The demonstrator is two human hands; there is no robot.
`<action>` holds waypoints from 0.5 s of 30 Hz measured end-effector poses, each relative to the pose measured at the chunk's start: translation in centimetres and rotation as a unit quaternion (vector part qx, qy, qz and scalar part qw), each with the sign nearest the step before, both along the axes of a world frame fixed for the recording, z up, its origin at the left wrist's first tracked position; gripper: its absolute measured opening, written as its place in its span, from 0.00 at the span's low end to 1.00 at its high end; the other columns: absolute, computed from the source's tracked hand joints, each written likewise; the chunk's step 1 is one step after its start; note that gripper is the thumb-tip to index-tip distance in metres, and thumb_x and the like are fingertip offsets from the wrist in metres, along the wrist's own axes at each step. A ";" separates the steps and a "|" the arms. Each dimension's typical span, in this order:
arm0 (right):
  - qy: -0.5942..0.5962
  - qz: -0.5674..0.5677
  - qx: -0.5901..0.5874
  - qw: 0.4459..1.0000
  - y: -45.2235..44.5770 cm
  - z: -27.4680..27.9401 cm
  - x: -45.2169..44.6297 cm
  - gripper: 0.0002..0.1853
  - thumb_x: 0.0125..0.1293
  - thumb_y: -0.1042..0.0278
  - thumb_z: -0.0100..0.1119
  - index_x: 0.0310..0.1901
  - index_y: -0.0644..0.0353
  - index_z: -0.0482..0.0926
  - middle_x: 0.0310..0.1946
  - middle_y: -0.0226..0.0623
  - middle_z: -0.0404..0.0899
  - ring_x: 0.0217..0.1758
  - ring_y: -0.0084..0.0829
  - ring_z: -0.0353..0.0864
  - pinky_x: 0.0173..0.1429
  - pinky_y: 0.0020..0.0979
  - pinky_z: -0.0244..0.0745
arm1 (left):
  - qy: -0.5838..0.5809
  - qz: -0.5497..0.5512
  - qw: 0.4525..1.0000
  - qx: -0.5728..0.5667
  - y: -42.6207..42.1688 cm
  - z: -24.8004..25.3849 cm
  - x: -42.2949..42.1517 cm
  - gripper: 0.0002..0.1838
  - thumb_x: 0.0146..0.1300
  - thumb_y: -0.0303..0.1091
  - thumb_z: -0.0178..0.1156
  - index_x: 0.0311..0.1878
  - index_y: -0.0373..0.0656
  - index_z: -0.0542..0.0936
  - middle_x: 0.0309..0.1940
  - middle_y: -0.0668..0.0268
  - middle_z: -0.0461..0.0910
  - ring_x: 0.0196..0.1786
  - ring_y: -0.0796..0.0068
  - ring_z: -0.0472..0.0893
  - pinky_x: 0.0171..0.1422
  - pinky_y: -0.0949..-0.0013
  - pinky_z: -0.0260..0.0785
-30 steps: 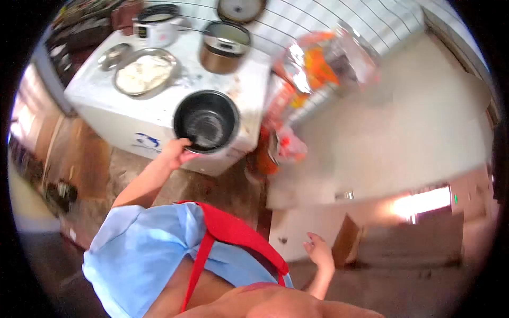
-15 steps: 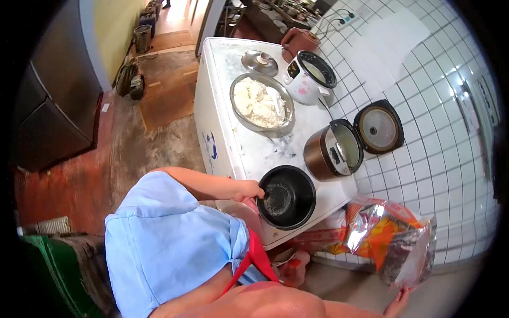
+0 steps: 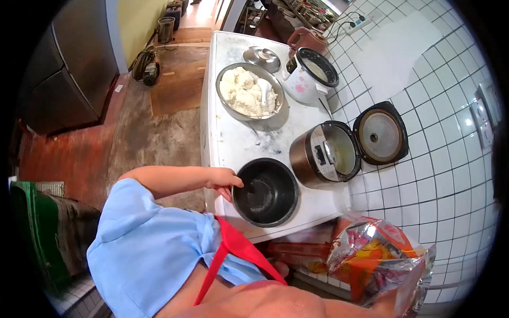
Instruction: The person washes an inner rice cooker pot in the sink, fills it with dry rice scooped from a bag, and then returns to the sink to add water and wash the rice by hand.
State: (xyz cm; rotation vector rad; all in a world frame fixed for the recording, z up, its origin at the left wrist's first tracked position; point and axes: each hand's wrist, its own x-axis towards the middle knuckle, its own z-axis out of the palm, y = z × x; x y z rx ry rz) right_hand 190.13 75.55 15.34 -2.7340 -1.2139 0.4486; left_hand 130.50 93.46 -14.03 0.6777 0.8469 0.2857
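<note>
My left hand (image 3: 225, 183) grips the near-left rim of a black inner pot (image 3: 266, 192), fingers closed over its edge. The pot sits at the front end of the white counter top, and its inside shows a pale, worn bottom. At the lower right, my right hand (image 3: 389, 302) reaches into the mouth of a shiny orange and silver plastic bag (image 3: 366, 257). The bag's crinkled film covers its fingers. Beside the pot stands a brown rice cooker (image 3: 313, 159) with its lid (image 3: 379, 132) raised.
Further back on the white counter (image 3: 265, 139) are a metal bowl of cooked rice (image 3: 244, 93) with a white scoop (image 3: 264, 90), a metal lid (image 3: 262, 58), a flowered white rice cooker (image 3: 305, 82) and a pink kettle (image 3: 307, 40). A tiled wall (image 3: 424, 175) borders the right side.
My right hand has moved from the bag's outer edge into its mouth. The view has shifted; my left hand still holds the pot's rim.
</note>
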 end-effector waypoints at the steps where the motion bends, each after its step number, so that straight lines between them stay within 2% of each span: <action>1: -0.005 0.013 0.004 1.000 0.3 -0.4 0.8 0.14 0.59 0.73 0.46 0.47 0.61 0.74 0.44 0.39 0.75 0.42 0.30 0.74 0.41 0.29 0.72 | 0.002 0.013 1.000 0.008 -0.2 -0.3 0.1 0.18 0.60 0.33 0.51 0.48 0.26 0.69 0.39 0.53 0.78 0.38 0.64 0.81 0.41 0.66 0.79; 4: -0.012 0.049 0.014 0.999 0.6 -1.6 2.8 0.14 0.59 0.73 0.46 0.47 0.61 0.74 0.44 0.39 0.75 0.42 0.30 0.74 0.42 0.29 0.72 | 0.029 0.080 0.996 0.038 -1.4 -0.2 0.7 0.19 0.60 0.39 0.51 0.47 0.31 0.73 0.36 0.57 0.79 0.32 0.67 0.82 0.35 0.70 0.78; 6: -0.018 0.066 0.024 0.997 0.2 -2.4 3.7 0.14 0.59 0.73 0.46 0.47 0.61 0.74 0.44 0.39 0.75 0.42 0.30 0.74 0.42 0.29 0.72 | 0.075 0.090 0.991 0.060 -1.9 1.3 1.0 0.19 0.61 0.40 0.51 0.48 0.33 0.72 0.36 0.59 0.79 0.31 0.69 0.81 0.33 0.71 0.78; 10: -0.032 0.079 0.028 0.996 -0.6 -3.7 3.3 0.14 0.59 0.74 0.46 0.47 0.61 0.74 0.44 0.39 0.75 0.42 0.30 0.74 0.42 0.29 0.72 | 0.094 0.142 0.982 0.087 -2.7 2.7 1.5 0.20 0.61 0.40 0.51 0.48 0.33 0.72 0.36 0.60 0.78 0.30 0.69 0.79 0.30 0.70 0.77; 11: -0.037 0.078 0.028 0.996 -0.2 -4.2 2.8 0.14 0.59 0.74 0.46 0.47 0.61 0.74 0.44 0.39 0.75 0.42 0.30 0.74 0.43 0.30 0.72 | 0.082 0.133 0.983 0.099 -2.0 0.6 1.2 0.19 0.62 0.40 0.51 0.49 0.33 0.71 0.36 0.60 0.78 0.30 0.69 0.79 0.28 0.69 0.76; 13: -0.043 0.061 0.027 0.997 -0.3 -5.1 2.5 0.14 0.59 0.74 0.46 0.47 0.62 0.74 0.44 0.39 0.75 0.43 0.30 0.74 0.43 0.30 0.72 | 0.109 0.133 0.980 0.100 -2.3 1.7 1.6 0.20 0.62 0.41 0.50 0.50 0.34 0.71 0.35 0.61 0.79 0.29 0.71 0.79 0.26 0.70 0.76; 15: -0.051 0.054 0.028 0.997 1.0 -5.9 2.9 0.14 0.59 0.74 0.46 0.47 0.62 0.74 0.44 0.40 0.75 0.43 0.30 0.74 0.43 0.30 0.72 | 0.079 0.116 0.987 0.083 -2.4 1.0 1.7 0.19 0.63 0.41 0.48 0.51 0.37 0.71 0.35 0.63 0.79 0.29 0.73 0.79 0.25 0.73 0.74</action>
